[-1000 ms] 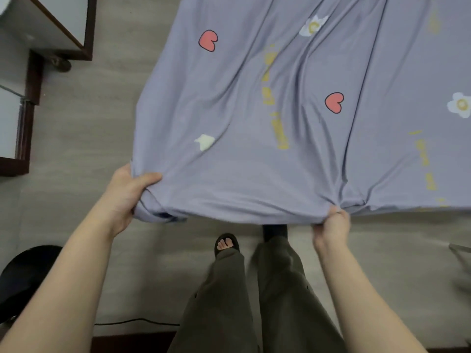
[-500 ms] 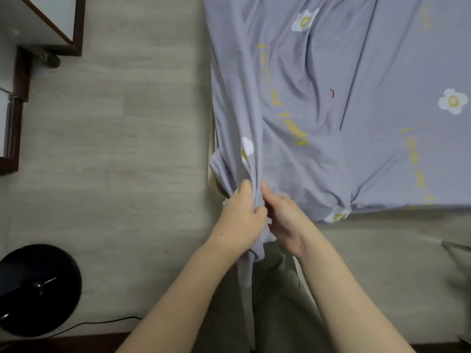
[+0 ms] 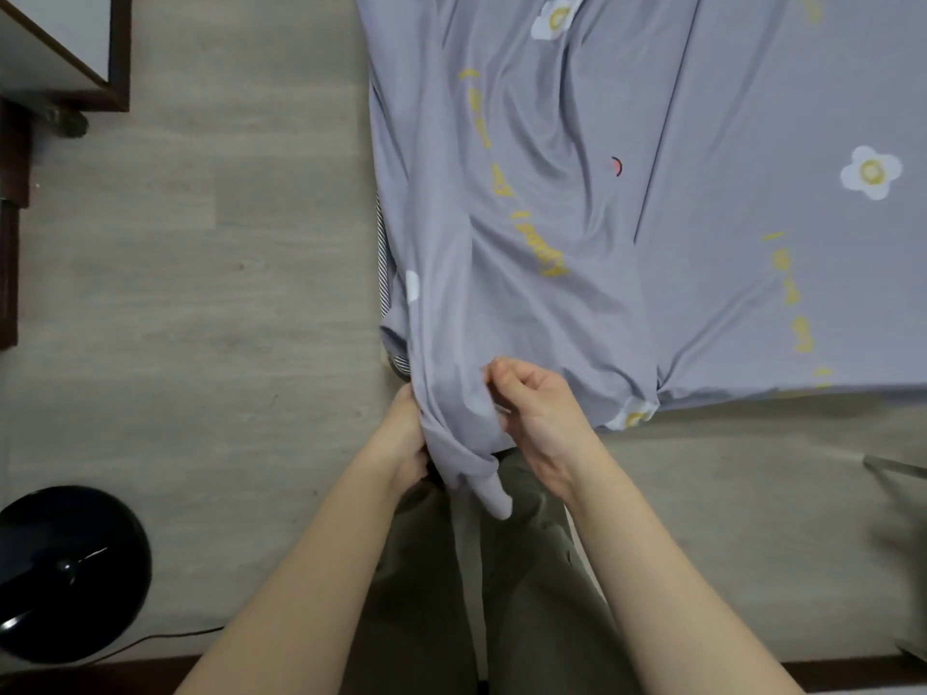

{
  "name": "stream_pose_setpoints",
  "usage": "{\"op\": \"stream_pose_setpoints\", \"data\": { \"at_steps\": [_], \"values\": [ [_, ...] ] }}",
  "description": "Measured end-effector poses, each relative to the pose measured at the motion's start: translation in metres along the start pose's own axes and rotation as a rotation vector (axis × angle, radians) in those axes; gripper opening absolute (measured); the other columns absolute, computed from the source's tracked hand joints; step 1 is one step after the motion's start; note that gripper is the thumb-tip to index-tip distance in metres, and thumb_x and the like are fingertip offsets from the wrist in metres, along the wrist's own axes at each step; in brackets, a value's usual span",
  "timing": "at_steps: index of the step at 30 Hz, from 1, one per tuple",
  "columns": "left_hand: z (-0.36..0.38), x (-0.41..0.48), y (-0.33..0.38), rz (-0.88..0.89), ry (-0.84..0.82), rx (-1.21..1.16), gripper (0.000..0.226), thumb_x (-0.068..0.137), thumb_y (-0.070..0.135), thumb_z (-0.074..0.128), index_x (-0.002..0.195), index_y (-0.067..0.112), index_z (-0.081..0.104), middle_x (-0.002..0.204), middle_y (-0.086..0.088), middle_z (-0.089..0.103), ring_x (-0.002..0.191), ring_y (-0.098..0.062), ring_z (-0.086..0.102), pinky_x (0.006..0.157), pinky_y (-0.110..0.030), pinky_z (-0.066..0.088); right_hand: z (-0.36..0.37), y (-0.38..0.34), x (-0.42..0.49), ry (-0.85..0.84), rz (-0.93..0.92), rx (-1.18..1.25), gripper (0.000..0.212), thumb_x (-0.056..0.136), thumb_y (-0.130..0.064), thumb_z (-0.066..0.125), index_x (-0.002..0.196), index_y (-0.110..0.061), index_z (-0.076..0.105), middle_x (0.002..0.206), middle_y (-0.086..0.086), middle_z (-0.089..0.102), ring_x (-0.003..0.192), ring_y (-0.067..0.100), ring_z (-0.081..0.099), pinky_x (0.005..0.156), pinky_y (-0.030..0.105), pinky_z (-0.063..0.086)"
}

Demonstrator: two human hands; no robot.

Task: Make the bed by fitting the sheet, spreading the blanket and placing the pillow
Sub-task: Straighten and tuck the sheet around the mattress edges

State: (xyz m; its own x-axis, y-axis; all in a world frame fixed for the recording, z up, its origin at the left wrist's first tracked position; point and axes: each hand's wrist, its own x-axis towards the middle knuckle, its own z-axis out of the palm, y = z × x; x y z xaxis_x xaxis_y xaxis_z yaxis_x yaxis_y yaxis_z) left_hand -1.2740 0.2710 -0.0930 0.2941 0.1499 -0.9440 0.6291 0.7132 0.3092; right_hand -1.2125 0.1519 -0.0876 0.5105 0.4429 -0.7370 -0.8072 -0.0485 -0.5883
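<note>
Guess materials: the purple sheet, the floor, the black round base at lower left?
Sheet: thin soft woven fabric, matte, printed; it drapes in fine folds, likely cotton or a blend. Floor: grey wood-grain planks, matte, probably laminate or vinyl. Black round base: glossy, sharp highlights, plastic or painted metal; cannot tell which.

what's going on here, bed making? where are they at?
Yes, at the sheet step. A person stands at the bed's near left corner with both hands on the lilac flower-print sheet. The left hand grips the bunched corner from the side; the right hand pinches the fabric from the front. The corner hangs loose, not tucked; a strip of striped mattress shows at the left edge. No blanket or pillow in view. A black round lamp base sits on the floor.
</note>
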Motion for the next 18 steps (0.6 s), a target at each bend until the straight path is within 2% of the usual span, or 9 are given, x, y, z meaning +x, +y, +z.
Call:
{"op": "stream_pose_setpoints", "data": {
  "at_steps": [2,4,5,6,9,11,13,15,18],
  "values": [
    [0.01,0.003,0.0,0.002,0.008,-0.074,0.041,0.104,0.017,0.031,0.14,-0.001,0.042,0.093,-0.005,0.062,0.079,-0.017,0.061,0.059,-0.023,0.057,-0.005,-0.001,0.0,0.033,-0.074,-0.11,0.022,0.097,-0.016,0.054,0.087,-0.009,0.073,0.079,0.003,0.071,0.074,0.01,0.064,0.068,0.02,0.052],
    [0.019,0.007,0.003,0.057,-0.004,-0.068,0.038,0.103,0.016,0.035,0.136,0.001,0.047,0.115,-0.016,0.065,0.104,-0.028,0.063,0.091,-0.037,0.054,-0.012,-0.001,0.0,0.213,-0.174,-0.303,0.014,0.093,-0.015,0.06,0.088,-0.015,0.073,0.079,0.0,0.071,0.075,0.007,0.063,0.07,0.021,0.052],
    [0.023,0.007,0.003,0.071,-0.024,-0.062,0.036,0.102,0.015,0.038,0.131,-0.001,0.053,0.121,-0.021,0.064,0.112,-0.031,0.062,0.1,-0.043,0.049,-0.016,0.0,0.0,0.309,-0.187,-0.382,0.01,0.091,-0.013,0.062,0.088,-0.016,0.071,0.079,0.001,0.07,0.075,0.008,0.063,0.07,0.023,0.051],
    [0.027,0.007,0.004,0.075,-0.057,-0.069,0.033,0.101,0.012,0.04,0.125,-0.003,0.057,0.122,-0.023,0.064,0.113,-0.033,0.062,0.102,-0.045,0.047,-0.018,0.002,0.0,0.359,-0.15,-0.43,0.01,0.089,-0.009,0.061,0.09,-0.015,0.07,0.08,0.002,0.07,0.076,0.011,0.063,0.07,0.026,0.051],
    [0.037,0.008,0.0,0.067,-0.034,-0.037,0.028,0.099,0.006,0.044,0.12,-0.003,0.06,0.117,-0.025,0.065,0.109,-0.037,0.063,0.097,-0.048,0.051,-0.019,0.005,0.0,0.271,0.076,-0.47,0.023,0.089,0.002,0.05,0.098,-0.008,0.069,0.084,0.011,0.07,0.077,0.021,0.063,0.067,0.034,0.05],
    [0.04,0.008,-0.004,0.056,-0.016,-0.013,0.029,0.099,0.005,0.044,0.122,-0.005,0.058,0.119,-0.028,0.063,0.112,-0.043,0.06,0.099,-0.053,0.048,-0.018,0.004,0.0,0.248,0.142,-0.415,0.023,0.09,0.002,0.049,0.098,-0.006,0.069,0.082,0.009,0.071,0.071,0.018,0.063,0.058,0.027,0.051],
    [0.041,0.008,-0.007,0.09,0.011,0.072,0.026,0.097,0.004,0.048,0.119,-0.004,0.06,0.116,-0.028,0.064,0.107,-0.043,0.062,0.098,-0.055,0.048,-0.017,0.002,0.0,0.249,0.151,-0.336,0.021,0.09,0.002,0.05,0.096,-0.005,0.069,0.075,0.006,0.069,0.063,0.013,0.062,0.05,0.021,0.049],
    [0.041,0.007,-0.009,0.137,0.069,0.12,0.023,0.095,0.002,0.05,0.115,-0.003,0.06,0.11,-0.025,0.067,0.097,-0.037,0.065,0.093,-0.048,0.052,-0.018,0.001,0.0,0.243,0.133,-0.313,0.021,0.091,0.003,0.049,0.092,-0.005,0.069,0.071,0.002,0.067,0.063,0.012,0.061,0.05,0.02,0.048],
    [0.035,0.016,-0.014,0.104,0.177,0.054,0.019,0.097,0.013,0.052,0.111,0.004,0.061,0.1,-0.019,0.067,0.088,-0.031,0.065,0.075,-0.039,0.053,-0.02,0.001,-0.003,0.248,0.079,-0.278,0.032,0.087,0.009,0.046,0.074,-0.013,0.064,0.062,-0.001,0.063,0.062,0.014,0.057,0.055,0.025,0.046]
  ]
}}
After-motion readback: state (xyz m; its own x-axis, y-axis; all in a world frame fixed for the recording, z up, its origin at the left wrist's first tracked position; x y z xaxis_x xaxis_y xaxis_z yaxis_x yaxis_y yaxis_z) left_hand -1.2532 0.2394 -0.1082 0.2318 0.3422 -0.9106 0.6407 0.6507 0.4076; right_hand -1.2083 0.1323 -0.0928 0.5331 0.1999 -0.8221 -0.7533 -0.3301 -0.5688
